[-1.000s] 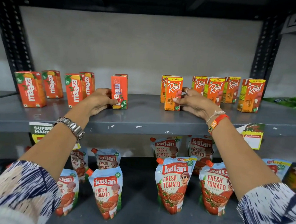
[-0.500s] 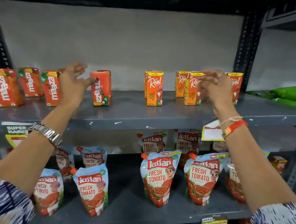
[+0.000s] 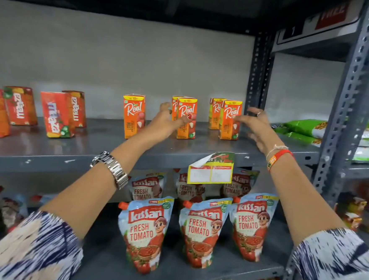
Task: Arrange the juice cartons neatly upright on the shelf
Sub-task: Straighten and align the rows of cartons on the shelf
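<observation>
The Maaza cartons (image 3: 57, 114) have been left standing at the shelf's (image 3: 104, 147) left. The left hand (image 3: 165, 122) has been moved to a middle Real carton (image 3: 186, 117), perhaps touching it, fingers apart. The right hand (image 3: 255, 128) is spread open beside the right carton (image 3: 230, 119). Ketchup pouches (image 3: 145, 231) are kept below.

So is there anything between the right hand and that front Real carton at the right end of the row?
Nothing visible. The right hand hovers open just right of the front Real carton, its fingertips at the carton's face, with only bare shelf beneath. The green packets lie further right, clear of the hand.
</observation>
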Demonstrator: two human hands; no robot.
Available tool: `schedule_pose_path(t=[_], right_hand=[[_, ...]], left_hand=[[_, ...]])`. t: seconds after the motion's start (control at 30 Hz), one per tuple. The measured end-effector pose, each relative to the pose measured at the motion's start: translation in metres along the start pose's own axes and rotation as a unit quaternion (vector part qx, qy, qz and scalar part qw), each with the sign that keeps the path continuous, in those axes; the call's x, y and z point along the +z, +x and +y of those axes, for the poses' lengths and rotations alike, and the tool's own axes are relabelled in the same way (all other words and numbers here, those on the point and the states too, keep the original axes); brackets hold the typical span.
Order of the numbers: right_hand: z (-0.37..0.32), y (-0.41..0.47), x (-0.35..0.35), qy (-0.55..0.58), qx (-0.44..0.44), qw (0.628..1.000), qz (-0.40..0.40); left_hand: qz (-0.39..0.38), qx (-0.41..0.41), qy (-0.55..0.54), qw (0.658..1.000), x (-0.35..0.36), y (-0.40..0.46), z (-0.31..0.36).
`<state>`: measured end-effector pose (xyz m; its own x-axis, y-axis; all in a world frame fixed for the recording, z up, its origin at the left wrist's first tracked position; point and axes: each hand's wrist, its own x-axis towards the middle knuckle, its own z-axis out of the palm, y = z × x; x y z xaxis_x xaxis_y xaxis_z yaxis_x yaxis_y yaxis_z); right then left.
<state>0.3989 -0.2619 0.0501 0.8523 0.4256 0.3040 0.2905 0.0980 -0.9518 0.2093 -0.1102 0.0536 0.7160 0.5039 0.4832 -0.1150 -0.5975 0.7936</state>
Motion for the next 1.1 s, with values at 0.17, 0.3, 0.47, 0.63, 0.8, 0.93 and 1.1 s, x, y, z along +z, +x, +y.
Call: schedule_pose_path(t=[0.17, 0.3, 0.47, 0.63, 0.8, 0.93, 1.1], right_hand=[[0.004, 0.009, -0.016, 0.011, 0.018, 0.989, -0.15], [0.006, 0.014, -0.016, -0.016, 0.0, 0.979, -0.202], [0.008, 0.017, -0.014, -0.032, -0.006, 0.979, -0.203], [0.007, 0.014, -0.014, -0.025, -0.008, 0.979, -0.201], [0.007, 0.013, -0.014, -0.023, -0.006, 0.978, -0.206], [0.008, 0.015, -0.015, -0.03, -0.006, 0.977, -0.211], [0.009, 0.018, -0.016, -0.022, -0.004, 0.976, -0.218]], left_hand=[[0.041, -0.133, -0.052, 0.989, 0.01, 0.031, -0.003], [-0.017, -0.19, -0.108, 0.976, 0.009, 0.031, -0.01], [-0.042, -0.174, -0.076, 0.981, 0.01, 0.024, -0.006], [-0.042, -0.171, -0.078, 0.981, 0.008, 0.022, -0.01], [-0.049, -0.164, -0.075, 0.982, 0.005, 0.023, -0.014], [-0.053, -0.162, -0.084, 0.982, 0.005, 0.023, -0.016], [-0.054, -0.158, -0.094, 0.981, 0.006, 0.025, -0.017]])
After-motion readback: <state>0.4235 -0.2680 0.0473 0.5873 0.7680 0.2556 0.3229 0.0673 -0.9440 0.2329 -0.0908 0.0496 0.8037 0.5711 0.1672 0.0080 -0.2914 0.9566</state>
